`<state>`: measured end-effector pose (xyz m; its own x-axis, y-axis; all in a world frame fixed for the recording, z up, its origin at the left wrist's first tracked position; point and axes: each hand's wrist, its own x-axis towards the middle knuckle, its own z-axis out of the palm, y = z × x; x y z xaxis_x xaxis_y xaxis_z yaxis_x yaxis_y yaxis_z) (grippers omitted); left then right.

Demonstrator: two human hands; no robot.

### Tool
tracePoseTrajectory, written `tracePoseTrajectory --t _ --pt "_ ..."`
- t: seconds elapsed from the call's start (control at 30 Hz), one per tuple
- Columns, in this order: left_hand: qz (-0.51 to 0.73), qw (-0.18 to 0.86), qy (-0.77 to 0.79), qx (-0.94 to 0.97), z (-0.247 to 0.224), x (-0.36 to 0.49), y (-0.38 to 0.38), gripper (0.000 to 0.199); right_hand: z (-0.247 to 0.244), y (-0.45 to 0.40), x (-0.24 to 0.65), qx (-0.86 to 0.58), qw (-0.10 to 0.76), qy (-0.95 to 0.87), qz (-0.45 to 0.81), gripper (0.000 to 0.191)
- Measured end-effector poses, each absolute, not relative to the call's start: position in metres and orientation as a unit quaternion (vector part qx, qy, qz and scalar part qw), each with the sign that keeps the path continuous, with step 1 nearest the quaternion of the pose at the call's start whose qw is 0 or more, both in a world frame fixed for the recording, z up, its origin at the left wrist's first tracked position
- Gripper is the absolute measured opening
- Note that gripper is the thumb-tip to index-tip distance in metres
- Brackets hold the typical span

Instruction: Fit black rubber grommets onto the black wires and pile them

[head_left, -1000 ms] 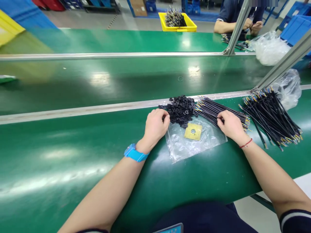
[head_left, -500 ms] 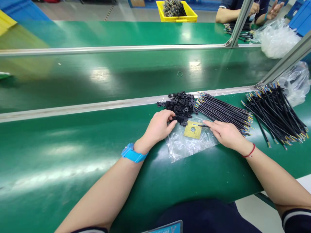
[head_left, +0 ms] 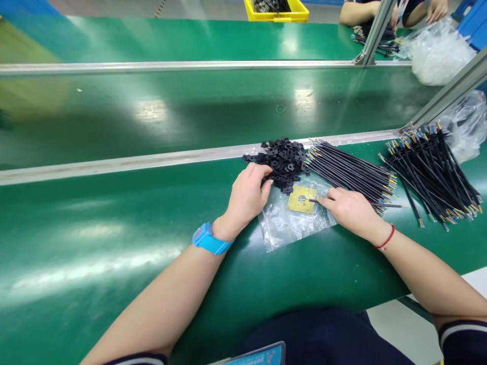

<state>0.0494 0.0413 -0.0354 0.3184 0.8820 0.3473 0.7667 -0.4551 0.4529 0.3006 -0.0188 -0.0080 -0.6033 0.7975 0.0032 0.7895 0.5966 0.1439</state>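
My left hand (head_left: 249, 188) rests at the near left side of a pile of small flat black pieces (head_left: 286, 158). Its fingers are curled in among them, and what they pinch is hidden. Between the fingertips of my right hand (head_left: 352, 209) is a thin black cable (head_left: 391, 206), which runs under the palm and out to the right. The cable's stripped end, with coloured wires, lies over the hole of a yellowish square plate (head_left: 301, 199). Under the plate is a clear plastic bag (head_left: 279, 234) on the green table.
Black cables (head_left: 350, 170) lie in a row behind my right hand, with a larger heap of cables (head_left: 433, 177) farther right. Clear bags (head_left: 441, 50) sit by a metal post (head_left: 375, 35). Across the bench, a co-worker's hands (head_left: 436, 10) are near more cables. A yellow bin (head_left: 277, 18) stands beyond.
My right hand has brought the cable's wire end left and down, from the plate's upper right edge to its hole. My left hand stays by the black pieces. The view has tilted slightly.
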Motion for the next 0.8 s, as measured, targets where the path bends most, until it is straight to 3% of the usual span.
tracePoseTrajectory --t 0.3,0.57,0.8 --pt "0.339 0.277 0.429 0.79 -0.031 0.071 0.018 0.019 -0.003 -0.02 0.299 0.445 0.05 0.894 0.025 0.031" --pt "0.363 0.379 0.424 0.738 -0.039 0.077 0.015 0.019 -0.004 -0.026 0.3 0.452 -0.172 0.875 0.002 0.031" --pt "0.389 0.438 0.433 0.685 -0.039 0.081 0.011 0.018 -0.004 -0.027 0.298 0.44 -0.15 0.885 0.035 0.03"
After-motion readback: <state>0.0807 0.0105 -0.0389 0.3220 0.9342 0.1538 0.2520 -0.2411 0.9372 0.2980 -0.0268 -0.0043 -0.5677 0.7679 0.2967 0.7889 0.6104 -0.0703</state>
